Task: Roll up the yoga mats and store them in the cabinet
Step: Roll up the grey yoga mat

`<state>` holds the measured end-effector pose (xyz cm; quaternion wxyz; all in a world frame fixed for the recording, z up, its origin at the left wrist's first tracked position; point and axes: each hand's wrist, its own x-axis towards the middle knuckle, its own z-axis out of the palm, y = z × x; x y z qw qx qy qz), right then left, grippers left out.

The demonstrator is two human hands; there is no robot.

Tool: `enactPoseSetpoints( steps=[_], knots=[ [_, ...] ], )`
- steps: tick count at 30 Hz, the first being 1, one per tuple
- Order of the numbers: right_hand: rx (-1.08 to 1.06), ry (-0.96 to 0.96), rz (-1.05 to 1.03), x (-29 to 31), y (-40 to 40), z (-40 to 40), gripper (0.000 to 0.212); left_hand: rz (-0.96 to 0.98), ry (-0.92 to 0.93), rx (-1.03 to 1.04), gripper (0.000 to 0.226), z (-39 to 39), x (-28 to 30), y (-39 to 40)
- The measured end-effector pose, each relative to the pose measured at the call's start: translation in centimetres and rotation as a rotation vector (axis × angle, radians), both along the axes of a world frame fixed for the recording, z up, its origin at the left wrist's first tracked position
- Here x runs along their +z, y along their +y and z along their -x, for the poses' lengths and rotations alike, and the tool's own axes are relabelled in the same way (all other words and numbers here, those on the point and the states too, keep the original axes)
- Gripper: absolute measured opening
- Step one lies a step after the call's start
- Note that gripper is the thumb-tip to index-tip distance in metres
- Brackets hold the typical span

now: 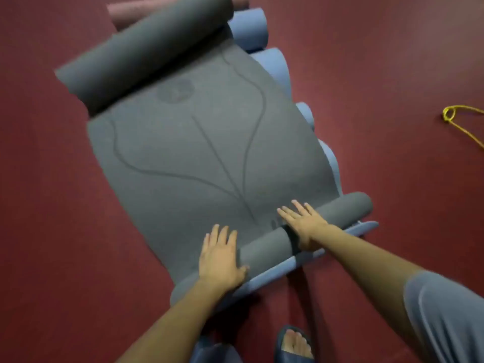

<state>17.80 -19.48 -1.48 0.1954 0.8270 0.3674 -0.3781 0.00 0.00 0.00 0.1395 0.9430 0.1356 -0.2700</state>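
Dark red floor (65,205) fills the room underfoot, and on it a grey yoga mat (188,153) lies spread over a light blue mat (264,35) that shows in waves along its right edge and as a flat strip at the near end. The grey mat's far end is curled into a thick roll (141,53), and behind that a pinkish mat (131,11) is partly visible. At the near end a second, thinner roll (337,208) has been started. The mat looks soft, flexible foam with a grippy, matte face: light enough to push with flat palms, springy enough that a loose roll will likely unwind if let go, and prone to telescoping sideways if one side leads. The best hold, as I judge it, is on top of the near roll, palms spaced towards its two ends. The left hand (220,255) rests flat with fingers straight, spread on the mat at the roll's left end. The right hand (303,224) lies across the roll nearer its middle, fingers extended forward onto the flat mat; neither hand clasps anything. A yellow cord (461,121) lies on the floor towards the right edge. No cabinet is in view.
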Motion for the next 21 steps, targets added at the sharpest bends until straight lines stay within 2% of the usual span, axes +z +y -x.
enactPoseSetpoints(
  steps=[2,3,5,7,8,9,11,12,15,16,18,21],
  knots=[
    [0.070,-0.027,0.082,-0.7,-2.0,-0.1,0.076,0.054,0.183,0.005,0.114,0.4,-1.7,-0.7],
    [0.087,-0.035,0.080,-0.8,-3.2,0.1,0.062,0.100,0.263,0.026,0.110,1.0,-2.1,-1.1],
    [0.064,-0.018,0.006,0.4,-5.4,1.2,0.049,0.154,0.242,0.088,0.072,3.1,-1.1,-2.1],
    [0.091,-0.056,-0.129,3.3,-7.4,3.7,0.044,0.093,0.027,0.041,0.043,6.9,1.4,-3.3],
    [0.159,-0.137,-0.228,5.2,-8.3,5.1,0.044,0.037,-0.116,0.014,0.040,8.8,3.0,-3.4],
    [0.243,-0.226,-0.328,7.6,-9.2,6.5,0.047,0.021,-0.183,0.002,0.043,10.6,5.3,-3.5],
    [0.373,-0.284,-0.500,13.0,-11.2,9.3,0.058,-0.016,-0.313,-0.068,0.050,14.7,10.3,-4.6],
    [0.411,-0.332,-0.557,16.0,-12.3,10.8,0.056,-0.054,-0.414,-0.067,0.045,16.8,13.4,-5.8],
    [0.376,-0.464,-0.796,26.8,-14.8,15.4,0.039,-0.195,-0.748,0.027,0.013,22.8,23.7,-10.5],
    [0.363,-0.485,-0.892,30.0,-15.8,17.2,0.031,-0.243,-0.835,0.054,0.010,25.2,27.0,-12.1],
    [0.400,-0.533,-1.007,35.3,-17.9,21.9,0.023,-0.350,-0.890,0.112,0.010,30.1,32.5,-14.6],
    [0.470,-0.519,-1.091,41.4,-20.8,29.3,0.037,-0.524,-0.976,0.202,0.012,37.3,38.4,-16.5]
  ],
)
